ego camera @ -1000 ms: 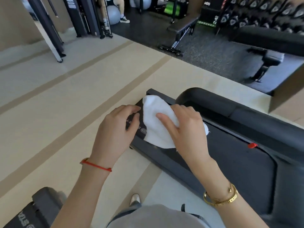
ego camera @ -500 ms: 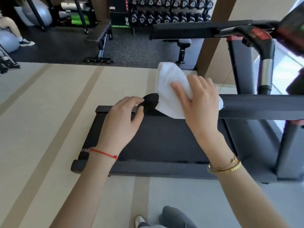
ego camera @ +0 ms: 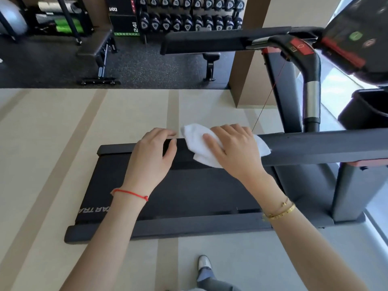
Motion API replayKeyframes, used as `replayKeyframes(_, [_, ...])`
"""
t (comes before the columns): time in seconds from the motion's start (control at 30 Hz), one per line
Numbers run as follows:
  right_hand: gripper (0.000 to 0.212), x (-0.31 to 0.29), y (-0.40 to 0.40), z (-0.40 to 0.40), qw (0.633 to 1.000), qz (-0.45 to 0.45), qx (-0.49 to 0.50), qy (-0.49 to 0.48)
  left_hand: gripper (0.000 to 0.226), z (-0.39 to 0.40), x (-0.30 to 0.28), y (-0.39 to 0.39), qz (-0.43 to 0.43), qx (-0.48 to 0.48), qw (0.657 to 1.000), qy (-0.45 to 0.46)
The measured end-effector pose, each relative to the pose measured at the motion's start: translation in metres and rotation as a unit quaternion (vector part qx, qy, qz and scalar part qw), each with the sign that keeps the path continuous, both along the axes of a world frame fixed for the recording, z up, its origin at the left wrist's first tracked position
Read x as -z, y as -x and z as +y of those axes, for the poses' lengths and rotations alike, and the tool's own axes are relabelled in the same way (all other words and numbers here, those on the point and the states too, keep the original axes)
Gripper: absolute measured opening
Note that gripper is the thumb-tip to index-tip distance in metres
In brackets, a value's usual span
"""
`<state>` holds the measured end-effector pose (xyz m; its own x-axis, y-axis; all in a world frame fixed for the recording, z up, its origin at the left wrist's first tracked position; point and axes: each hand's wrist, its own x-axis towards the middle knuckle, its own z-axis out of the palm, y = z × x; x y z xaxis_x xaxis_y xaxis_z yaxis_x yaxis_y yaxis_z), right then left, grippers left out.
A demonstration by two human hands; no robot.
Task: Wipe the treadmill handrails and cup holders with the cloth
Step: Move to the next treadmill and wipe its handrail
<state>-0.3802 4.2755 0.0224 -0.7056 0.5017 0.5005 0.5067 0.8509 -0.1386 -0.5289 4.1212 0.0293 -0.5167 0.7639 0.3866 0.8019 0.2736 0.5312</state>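
A white cloth [ego camera: 198, 143] lies draped over the near black handrail [ego camera: 315, 147] of the treadmill, close to the rail's free end. My right hand [ego camera: 233, 150] lies on top of the cloth, fingers curled over it and the rail. My left hand [ego camera: 151, 156] grips the rail's end just left of the cloth, fingers over the top and thumb on the near side, hiding the tip. The far handrail [ego camera: 210, 42] runs parallel beyond. A black cup holder pocket [ego camera: 365, 110] sits below the console [ego camera: 354, 38] at the right.
The treadmill belt [ego camera: 189, 192] lies under my arms, and my shoe [ego camera: 204, 262] stands on the pale floor beside it. A grey upright post [ego camera: 348, 192] rises at the right. Weight benches [ego camera: 98, 49] and a dumbbell rack [ego camera: 189, 15] stand further back.
My view swung from the treadmill's rear end up to the handrails. The cloth, bunched upward half a second ago, now lies flatter over the near rail under my right hand.
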Motion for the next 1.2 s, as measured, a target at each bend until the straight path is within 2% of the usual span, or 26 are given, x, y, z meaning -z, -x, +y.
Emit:
replayKeyframes(0.1, [0.056,-0.003,-0.012,0.015,1.0,-0.014,-0.017,0.014,0.023,0.011,0.006,0.001,0.0,-0.014,1.0,0.012])
replayKeyframes(0.27, [0.058,-0.009,-0.019,0.036,0.998,-0.058,0.012,0.02,0.029,0.015,0.016,-0.001,-0.007,-0.042,0.999,0.025])
replayKeyframes(0.43, [0.053,-0.009,0.019,0.007,0.996,-0.077,-0.052,0.002,0.023,0.013,0.022,-0.001,-0.009,-0.065,0.998,0.005])
replayKeyframes(0.5, [0.054,-0.007,0.034,-0.004,0.993,-0.096,-0.071,-0.004,0.03,0.013,0.021,0.0,-0.034,-0.085,0.996,0.001])
replayKeyframes(0.6, [0.051,-0.004,0.036,-0.005,0.995,-0.058,-0.075,-0.01,0.028,0.013,0.021,0.002,-0.038,-0.09,0.995,-0.002])
replayKeyframes(0.77, [0.046,-0.009,0.006,0.018,0.999,-0.022,-0.023,-0.004,0.025,0.012,0.022,0.004,-0.019,-0.05,0.999,0.002])
replayKeyframes(0.9, [0.051,-0.016,-0.007,0.025,0.997,-0.002,0.057,0.05,0.029,0.012,0.02,0.002,-0.015,-0.043,0.999,0.009])
replayKeyframes(1.07, [0.055,-0.013,0.026,-0.001,0.998,-0.039,0.027,0.044,0.027,0.013,0.02,0.003,-0.007,-0.042,0.999,0.002])
replayKeyframes(1.2, [0.053,-0.01,0.014,0.01,0.998,-0.057,0.019,0.032,0.026,0.014,0.019,0.004,-0.012,-0.041,0.999,-0.008])
